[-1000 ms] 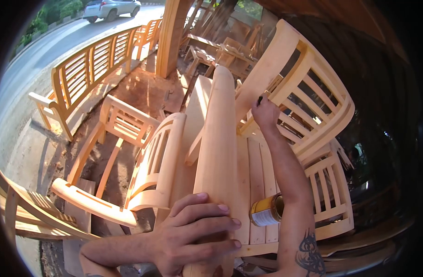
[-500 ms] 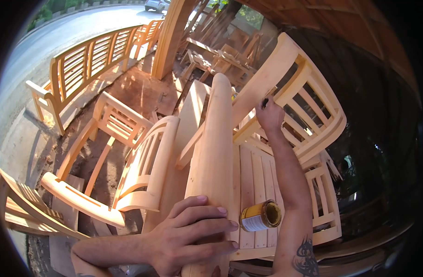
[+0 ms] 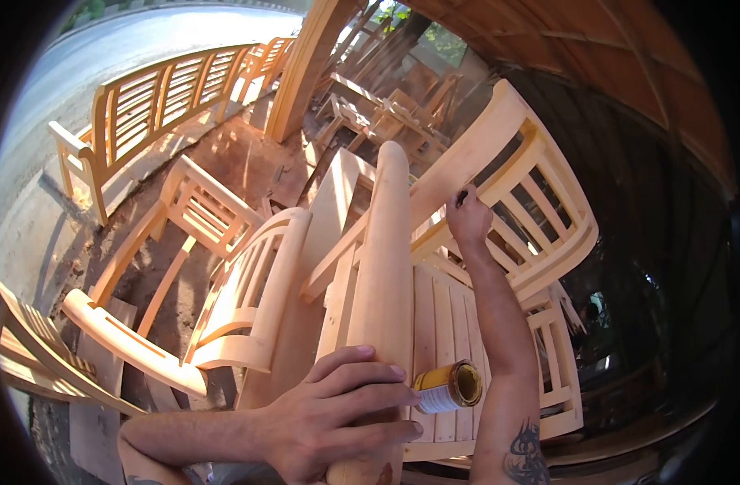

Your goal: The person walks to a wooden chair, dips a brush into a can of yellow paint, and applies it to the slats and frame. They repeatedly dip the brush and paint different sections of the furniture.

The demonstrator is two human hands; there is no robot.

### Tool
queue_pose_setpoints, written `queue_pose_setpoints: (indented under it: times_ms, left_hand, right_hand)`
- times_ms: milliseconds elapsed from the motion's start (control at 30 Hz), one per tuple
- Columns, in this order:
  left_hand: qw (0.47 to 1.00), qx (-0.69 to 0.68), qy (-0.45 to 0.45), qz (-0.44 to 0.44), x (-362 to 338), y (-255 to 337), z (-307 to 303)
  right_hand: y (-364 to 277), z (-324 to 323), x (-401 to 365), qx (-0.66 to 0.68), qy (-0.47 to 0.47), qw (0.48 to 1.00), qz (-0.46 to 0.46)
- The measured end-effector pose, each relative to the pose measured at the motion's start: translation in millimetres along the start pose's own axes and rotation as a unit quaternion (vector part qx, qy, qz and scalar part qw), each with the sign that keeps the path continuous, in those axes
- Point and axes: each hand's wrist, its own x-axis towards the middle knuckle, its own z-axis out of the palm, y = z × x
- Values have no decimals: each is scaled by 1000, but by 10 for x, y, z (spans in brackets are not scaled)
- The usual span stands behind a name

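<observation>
Far L at 10 o'clock, slatted bench [image 3: 158, 101] by the road; armchair frame [image 3: 212, 241] at 9, w/ bare ground [image 3: 233, 153] btwn, decent room there. L hand [image 3: 346, 412] at 6 lies on rounded rail [image 3: 384, 242], fingers apart, tips past its R edge, grip not clamped; rail runs up to 12. Open can [image 3: 447, 386] at 5, on slatted seat [image 3: 439, 323], tight btwn fingertips & R forearm [image 3: 503, 323]; can't tell if touching. R hand [image 3: 470, 218], 2–3 o'clock, grip closed on sth dark [image 3: 462, 196], mostly hidden, at broad plank's [image 3: 471, 158] lower R edge.
</observation>
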Motion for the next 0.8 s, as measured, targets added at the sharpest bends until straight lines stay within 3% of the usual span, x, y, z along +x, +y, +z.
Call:
queue_pose_setpoints:
  times_ms: [133,167,267,500,700,800]
  left_hand:
    - [1000,-7,3,3,6,-6,5]
    - [1000,-9,4,5,12,-8,11]
    - [1000,-8,-4,3,19,-10,2]
    - [1000,-6,5,2,-1,-6,4]
    - [1000,-5,15,10,-5,-6,13]
    - [1000,-7,17,12,-10,-13,14]
  right_hand:
    - [-48,257,-326,106,-22,994,23]
    - [-71,326,-404,102,-78,990,54]
    - [9,279,-330,26,-85,995,51]
    - [-96,-375,479,-30,25,999,-11]
    - [-126,49,47,-32,-103,992,66]
    - [28,133,15,-61,-101,993,33]
